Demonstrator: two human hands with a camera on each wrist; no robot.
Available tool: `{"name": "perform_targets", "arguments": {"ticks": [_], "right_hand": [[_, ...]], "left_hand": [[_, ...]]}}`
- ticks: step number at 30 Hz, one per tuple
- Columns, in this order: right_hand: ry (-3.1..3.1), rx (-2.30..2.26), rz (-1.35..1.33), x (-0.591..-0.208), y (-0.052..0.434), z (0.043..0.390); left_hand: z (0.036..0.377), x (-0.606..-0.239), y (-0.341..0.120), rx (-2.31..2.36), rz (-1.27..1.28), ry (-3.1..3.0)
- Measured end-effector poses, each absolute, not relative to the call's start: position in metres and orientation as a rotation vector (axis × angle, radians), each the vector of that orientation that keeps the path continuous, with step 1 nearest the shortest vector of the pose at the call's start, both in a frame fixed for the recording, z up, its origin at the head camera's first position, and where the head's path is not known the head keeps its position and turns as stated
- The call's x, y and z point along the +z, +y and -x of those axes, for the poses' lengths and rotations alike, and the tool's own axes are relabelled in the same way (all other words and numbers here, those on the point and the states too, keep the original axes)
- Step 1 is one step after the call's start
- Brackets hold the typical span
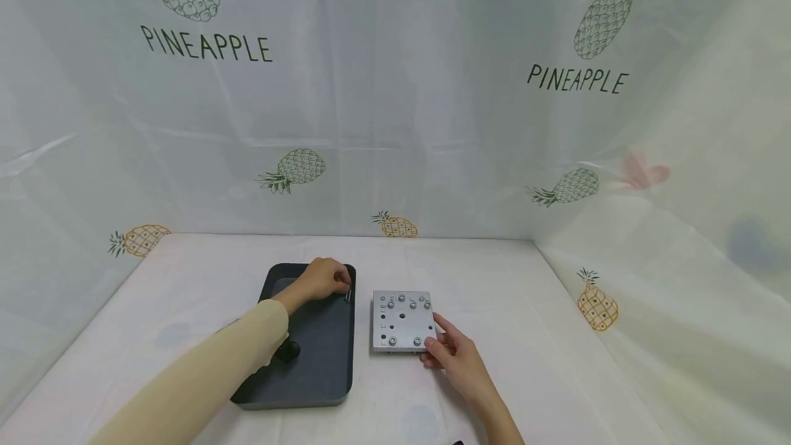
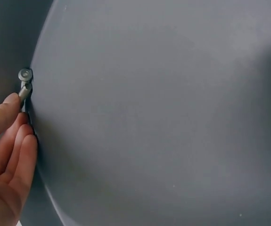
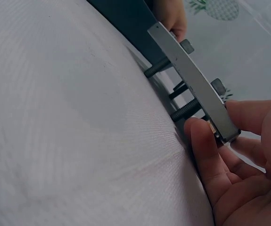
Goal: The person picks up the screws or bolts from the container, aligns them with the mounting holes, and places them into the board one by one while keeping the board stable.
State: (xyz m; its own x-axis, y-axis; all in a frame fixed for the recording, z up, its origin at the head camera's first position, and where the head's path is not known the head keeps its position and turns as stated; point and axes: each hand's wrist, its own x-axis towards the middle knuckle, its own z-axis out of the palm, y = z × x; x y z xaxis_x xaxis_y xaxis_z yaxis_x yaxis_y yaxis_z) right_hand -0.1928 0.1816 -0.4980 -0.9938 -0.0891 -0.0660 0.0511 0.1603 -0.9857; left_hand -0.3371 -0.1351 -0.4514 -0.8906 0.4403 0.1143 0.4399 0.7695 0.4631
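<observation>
At the right wall of the dark grey tray (image 1: 321,376), my left hand (image 1: 323,279) pinches a small metal bolt (image 2: 25,92) between thumb and fingers. Another socket-head bolt (image 2: 25,74) lies right beside it, touching or nearly so, against the tray wall. To the right of the tray is a silver metal plate (image 1: 402,325) with several holes and bolts in it. My right hand (image 1: 454,359) grips its front right corner, thumb on top and fingers beneath. Threaded bolt shanks (image 3: 187,109) stick out under the plate, which is raised off the cloth.
Inside the tray, a black rounded object (image 1: 288,350) is partly hidden by my left sleeve (image 1: 210,369). A small dark thing (image 1: 458,442) shows at the bottom edge of the head view. White pineapple-print cloth (image 1: 395,88) hangs behind and at the sides.
</observation>
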Motion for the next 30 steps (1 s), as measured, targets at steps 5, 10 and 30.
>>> {"name": "perform_targets", "arguments": {"ticks": [5, 10, 30], "right_hand": [[2.308, -1.967, 0.039, -0.498, 0.182, 0.193], [2.308, -1.967, 0.044, -0.498, 0.182, 0.193], [2.322, -1.951, 0.039, -0.497, 0.181, 0.192]], "left_hand": [[0.337, -0.450, -0.136, 0.830, -0.724, 2.926], [0.337, -0.450, -0.139, 0.885, -0.724, 2.880], [0.334, -0.438, -0.153, 0.969, -0.897, 2.767]]}}
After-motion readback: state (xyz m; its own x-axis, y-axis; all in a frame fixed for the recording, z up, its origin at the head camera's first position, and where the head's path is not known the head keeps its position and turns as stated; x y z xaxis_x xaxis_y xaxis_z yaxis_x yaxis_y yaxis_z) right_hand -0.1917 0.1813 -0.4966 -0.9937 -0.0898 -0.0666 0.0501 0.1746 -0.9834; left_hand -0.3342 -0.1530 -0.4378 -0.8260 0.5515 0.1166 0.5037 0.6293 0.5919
